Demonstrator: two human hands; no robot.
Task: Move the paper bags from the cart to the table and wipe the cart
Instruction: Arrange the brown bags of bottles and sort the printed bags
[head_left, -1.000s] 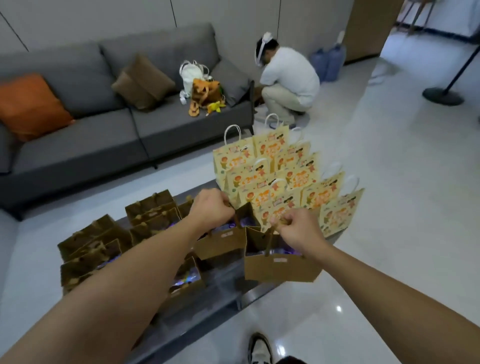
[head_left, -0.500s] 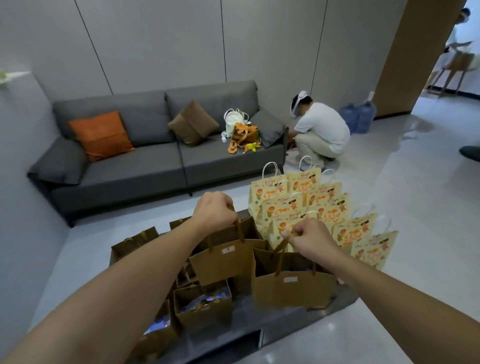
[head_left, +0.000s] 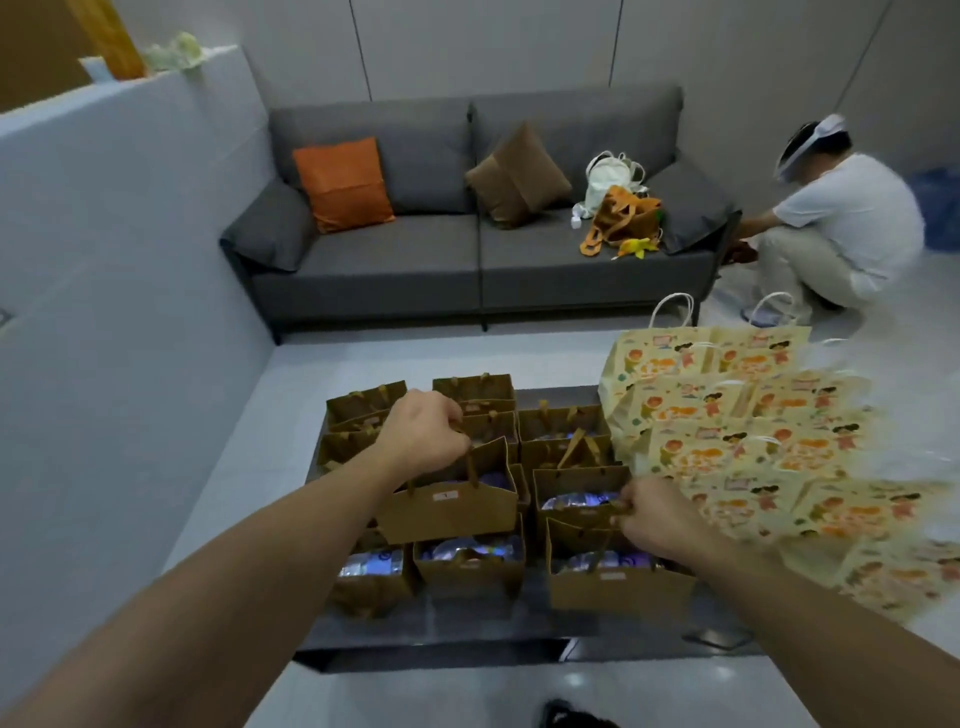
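Several brown paper bags stand in rows on a low dark table (head_left: 467, 631). My left hand (head_left: 423, 434) grips the handles of one brown bag (head_left: 449, 512), which hangs just above the others. My right hand (head_left: 652, 517) grips the handles of a second brown bag (head_left: 618, 590) at the table's front right; its base looks level with the tabletop. Several cream bags (head_left: 743, 447) printed with cartoon children fill the table's right side. No cart is in view.
A grey sofa (head_left: 467, 260) with an orange cushion (head_left: 343, 184), a brown cushion and tote bags stands beyond the table. A person in white (head_left: 841, 223) crouches at its right end. A pale wall (head_left: 119, 260) runs along the left. White floor surrounds the table.
My view has swung left. Both bags have come down over the table; the right one has dropped from mid-air to the front right corner, the left one hangs lower among the rows.
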